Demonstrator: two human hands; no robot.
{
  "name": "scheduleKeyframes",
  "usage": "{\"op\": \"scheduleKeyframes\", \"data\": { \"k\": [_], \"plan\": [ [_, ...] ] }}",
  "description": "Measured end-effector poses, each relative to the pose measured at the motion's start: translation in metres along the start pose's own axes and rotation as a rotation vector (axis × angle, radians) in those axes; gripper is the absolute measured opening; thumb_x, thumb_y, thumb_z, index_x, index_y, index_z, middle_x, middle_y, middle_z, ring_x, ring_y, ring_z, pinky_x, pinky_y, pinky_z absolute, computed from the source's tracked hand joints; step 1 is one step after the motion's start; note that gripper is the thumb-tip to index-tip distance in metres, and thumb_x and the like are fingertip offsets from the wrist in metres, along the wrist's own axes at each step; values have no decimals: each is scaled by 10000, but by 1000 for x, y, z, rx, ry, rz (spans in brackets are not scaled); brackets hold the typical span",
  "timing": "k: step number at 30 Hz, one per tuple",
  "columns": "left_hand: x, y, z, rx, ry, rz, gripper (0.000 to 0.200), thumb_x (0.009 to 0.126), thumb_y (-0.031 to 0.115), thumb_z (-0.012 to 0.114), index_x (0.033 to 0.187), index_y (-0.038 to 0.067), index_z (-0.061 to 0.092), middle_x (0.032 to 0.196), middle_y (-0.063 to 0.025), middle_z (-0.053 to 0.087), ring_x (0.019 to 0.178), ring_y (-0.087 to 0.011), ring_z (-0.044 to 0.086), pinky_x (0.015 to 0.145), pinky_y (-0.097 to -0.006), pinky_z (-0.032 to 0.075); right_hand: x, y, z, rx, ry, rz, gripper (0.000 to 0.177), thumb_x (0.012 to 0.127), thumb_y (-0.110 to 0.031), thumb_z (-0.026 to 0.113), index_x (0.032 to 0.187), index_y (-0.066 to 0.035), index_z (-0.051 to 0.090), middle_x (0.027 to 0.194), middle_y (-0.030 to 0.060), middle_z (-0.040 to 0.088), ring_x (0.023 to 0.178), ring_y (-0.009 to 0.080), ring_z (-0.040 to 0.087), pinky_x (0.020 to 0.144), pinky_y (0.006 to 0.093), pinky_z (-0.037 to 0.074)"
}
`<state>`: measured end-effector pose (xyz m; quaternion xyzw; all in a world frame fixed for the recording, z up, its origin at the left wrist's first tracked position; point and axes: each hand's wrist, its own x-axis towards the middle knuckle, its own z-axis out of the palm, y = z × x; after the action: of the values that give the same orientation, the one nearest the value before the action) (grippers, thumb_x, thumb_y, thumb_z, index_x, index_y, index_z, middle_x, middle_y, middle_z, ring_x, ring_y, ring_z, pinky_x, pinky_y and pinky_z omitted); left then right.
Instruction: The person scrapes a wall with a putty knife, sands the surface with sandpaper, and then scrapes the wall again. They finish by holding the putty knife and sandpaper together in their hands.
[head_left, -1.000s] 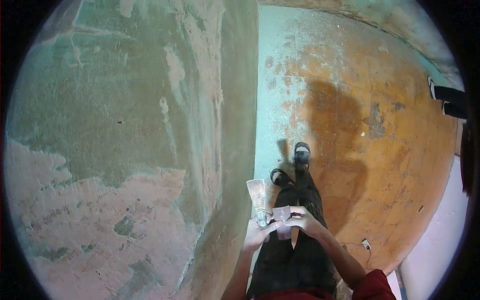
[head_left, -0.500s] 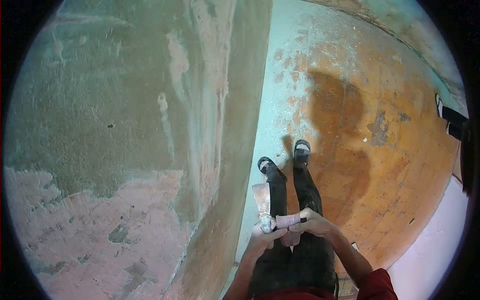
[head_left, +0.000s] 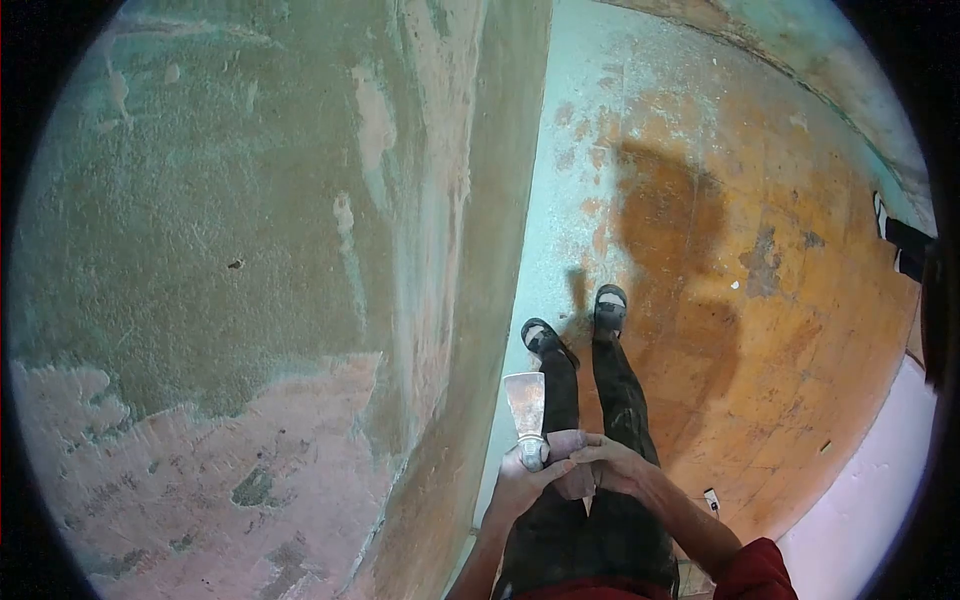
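My left hand is closed around the handle of a scraper, whose wide, rust-stained metal blade points up and away from me. Between my two hands is a curled, dull purple strip that looks like sandpaper. The fingers of my right hand pinch its right side, and my left thumb reaches across to its lower part. Both hands are close together in front of my dark trousers. Part of the strip and most of the scraper handle are hidden by my fingers.
On the left rises a wall with green paint and bare pinkish patches. My sandalled feet stand on a worn orange floor. Another person's leg shows at the far right. A small white object lies beyond my right forearm.
My right hand has shifted slightly left and curled over the strip, bringing the hands closer together. The scraper blade stands more upright. The view has moved a little.
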<state>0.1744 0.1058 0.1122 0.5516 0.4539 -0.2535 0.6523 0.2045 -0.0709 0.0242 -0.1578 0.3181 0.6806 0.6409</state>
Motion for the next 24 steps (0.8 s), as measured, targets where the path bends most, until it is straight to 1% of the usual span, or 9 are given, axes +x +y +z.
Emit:
{"op": "scheduleKeyframes", "data": {
  "k": [5, 6, 7, 11, 16, 18, 20, 22, 24],
  "plan": [
    [2, -10, 2, 21, 60, 107, 263, 813, 169, 841, 845, 45, 611, 722, 27, 576, 633, -72, 529, 552, -266, 438, -4, -9, 31, 282, -11, 29, 404, 939, -162, 689, 1300, -71, 531, 1042, 15, 615, 880, 134, 614, 772, 315, 515],
    [-2, -12, -2, 197, 73, 137, 264, 815, 176, 838, 896, 27, 634, 758, 9, 605, 679, -87, 561, 601, -282, 468, 0, -4, 26, 283, -11, 25, 404, 939, -162, 689, 1300, -71, 531, 1042, 15, 615, 880, 134, 614, 772, 315, 515],
    [-4, -13, -5, 373, 86, 165, 280, 817, 182, 834, 948, 10, 658, 795, -9, 635, 725, -102, 593, 650, -299, 499, 7, 7, 17, 256, -49, 27, 374, 947, -172, 683, 1275, -66, 538, 1034, 12, 610, 865, 126, 608, 743, 304, 511],
    [-12, -3, -5, 372, 126, 94, 263, 817, 167, 826, 956, 18, 660, 832, -35, 657, 764, -111, 621, 682, -299, 515, 7, 3, 27, 67, 17, 13, 275, 962, -203, 675, 1173, -52, 585, 917, -5, 595, 777, 86, 581, 618, 267, 472],
    [-8, -47, -25, 405, 236, 46, 208, 830, 116, 799, 894, 8, 633, 863, -70, 673, 758, -126, 649, 664, -298, 533, 14, -22, 34, -358, 95, -94, 175, 963, -187, 668, 1042, -32, 652, 760, -35, 573, 632, 64, 532, 526, 248, 414],
    [-8, -45, -27, 223, 318, 20, 194, 842, 101, 783, 896, -2, 628, 859, -82, 674, 755, -144, 663, 665, -305, 547, 27, -54, 39, -589, 225, -370, 161, 967, -164, 647, 1028, -19, 679, 727, -42, 580, 582, 57, 505, 500, 226, 382],
    [-6, -47, -29, 39, 390, 4, 180, 854, 85, 767, 897, -13, 622, 855, -93, 675, 753, -162, 676, 665, -311, 561, 59, -101, 28, -480, 205, -539, 237, 971, -146, 625, 1152, -3, 679, 820, -24, 638, 602, 41, 502, 493, 218, 363],
    [-9, -64, -35, 32, 387, 24, 150, 873, 109, 760, 857, 6, 651, 756, -77, 677, 650, -121, 648, 567, -268, 531, 93, -158, 61, -509, 353, -918, 332, 982, -133, 602, 1278, 14, 634, 947, -8, 665, 703, 38, 536, 569, 205, 419],
    [-11, -79, -39, 105, 368, 16, 168, 871, 123, 764, 844, -1, 654, 725, -70, 678, 655, -125, 651, 589, -269, 534, 117, -200, 106, -470, 309, -1131, 378, 993, -99, 558, 1350, 26, 574, 1161, 61, 684, 902, 84, 611, 767, 226, 495]
  ]
}}
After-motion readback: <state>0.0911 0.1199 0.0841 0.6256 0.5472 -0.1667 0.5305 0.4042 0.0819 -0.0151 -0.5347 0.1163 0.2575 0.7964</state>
